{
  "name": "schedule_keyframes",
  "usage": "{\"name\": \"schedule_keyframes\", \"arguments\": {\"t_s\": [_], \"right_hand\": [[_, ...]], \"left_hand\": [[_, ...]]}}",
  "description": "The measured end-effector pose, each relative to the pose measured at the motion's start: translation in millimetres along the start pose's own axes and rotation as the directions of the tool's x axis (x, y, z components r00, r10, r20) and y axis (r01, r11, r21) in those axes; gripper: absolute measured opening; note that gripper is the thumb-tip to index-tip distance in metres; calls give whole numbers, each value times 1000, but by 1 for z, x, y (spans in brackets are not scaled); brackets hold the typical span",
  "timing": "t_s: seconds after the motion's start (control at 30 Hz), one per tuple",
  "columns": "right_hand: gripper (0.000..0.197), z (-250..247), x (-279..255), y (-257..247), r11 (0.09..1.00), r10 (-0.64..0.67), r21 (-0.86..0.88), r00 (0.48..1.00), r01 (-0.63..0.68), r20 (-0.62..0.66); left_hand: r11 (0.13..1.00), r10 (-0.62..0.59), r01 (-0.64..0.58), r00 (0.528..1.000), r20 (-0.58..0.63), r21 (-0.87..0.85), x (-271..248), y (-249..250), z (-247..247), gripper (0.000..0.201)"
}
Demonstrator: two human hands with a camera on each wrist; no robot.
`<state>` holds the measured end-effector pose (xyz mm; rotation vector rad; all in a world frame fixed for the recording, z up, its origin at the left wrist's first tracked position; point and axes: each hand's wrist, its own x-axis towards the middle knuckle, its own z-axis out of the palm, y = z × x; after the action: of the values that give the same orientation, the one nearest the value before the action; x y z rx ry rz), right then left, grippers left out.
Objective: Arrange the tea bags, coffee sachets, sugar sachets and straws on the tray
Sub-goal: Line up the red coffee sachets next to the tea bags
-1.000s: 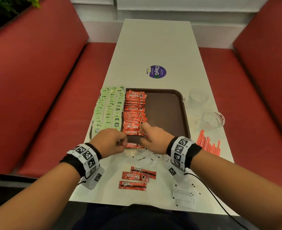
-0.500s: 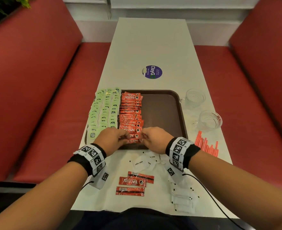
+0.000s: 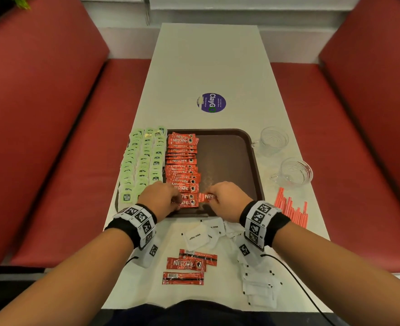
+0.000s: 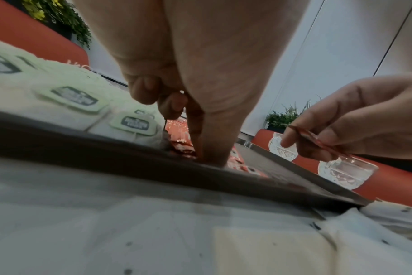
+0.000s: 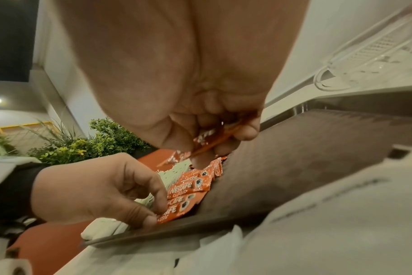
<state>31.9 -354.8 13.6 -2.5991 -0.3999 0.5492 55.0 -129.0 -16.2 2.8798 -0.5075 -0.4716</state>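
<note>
Tray (image 3: 227,165) rt half bare; cups (image 3: 274,140) alongside.

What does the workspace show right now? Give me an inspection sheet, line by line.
Surface: white table, purple sticker.
Job's things: brown tray holding tea bags and coffee sachets; three coffee sachets, sugar sachets and straws lie off it.
Clutter: two glass cups.
Hands: left hand touches the nearest tray sachets; right hand pinches one sachet.
Cables: black wire from right wristband.
Surroundings: red benches, plants.
</note>
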Motion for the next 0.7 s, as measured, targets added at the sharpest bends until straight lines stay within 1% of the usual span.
{"name": "schedule_keyframes", "arguments": {"t_s": [0.03, 0.07, 0.13, 0.17, 0.2, 0.27, 0.33, 0.37, 0.43, 0.5, 0.57, 0.63, 0.7], "right_hand": [[17, 1, 0, 1, 1000, -10, -4, 1000, 10, -4], [21, 1, -1, 1, 1000, -6, 5, 1000, 6, -8], [39, 2, -2, 0, 999, 6, 36, 1000, -6, -14], [42, 3, -2, 0, 1000, 5, 31, 1000, -5, -23], [41, 4, -2, 0, 1000, 9, 16, 1000, -9, -26], [36, 6, 0, 1, 1000, 12, 26, 1000, -11, -23], [31, 6, -1, -1, 999, 4, 42, 1000, -3, -21], [29, 6, -1, -3, 999, -6, 44, 1000, 8, -30], [26, 8, -1, -6, 997, -27, 72, 998, 31, -53], [28, 11, -1, -11, 993, -38, 110, 997, 45, -64], [35, 14, 0, -16, 995, -34, 92, 997, 39, -65], [48, 18, -3, -17, 1000, -20, 15, 998, 21, -63], [55, 22, -7, -16, 997, -48, -71, 997, 44, -52]], "left_hand": [[1000, 0, 0, 1000, 1, 5, 2, 0, 0, 11], [1000, 2, -2, 1000, -2, 9, 4, 0, -1, 10], [1000, 4, -4, 1000, -10, 18, 8, 1, -2, 11], [1000, 8, -8, 1000, -16, 20, 10, 0, -3, 11], [1000, 15, -15, 999, -28, 16, 10, 1, -5, 11], [998, 47, -49, 995, -88, -26, 9, 3, -9, 14], [987, 105, -123, 980, -166, -100, 5, 9, -14, 25], [977, 135, -162, 973, -186, -140, 2, 13, -18, 29], [957, 206, -234, 964, -169, -170, -3, 19, -23, 22], [958, 248, -261, 962, -114, -121, -5, 22, -24, 16], [975, 191, -201, 976, -105, -97, -6, 17, -22, 13], [991, 78, -91, 989, -126, -101, -8, 6, -18, 8], [996, -21, 11, 993, -117, -84, -12, -5, -12, 4]]}}
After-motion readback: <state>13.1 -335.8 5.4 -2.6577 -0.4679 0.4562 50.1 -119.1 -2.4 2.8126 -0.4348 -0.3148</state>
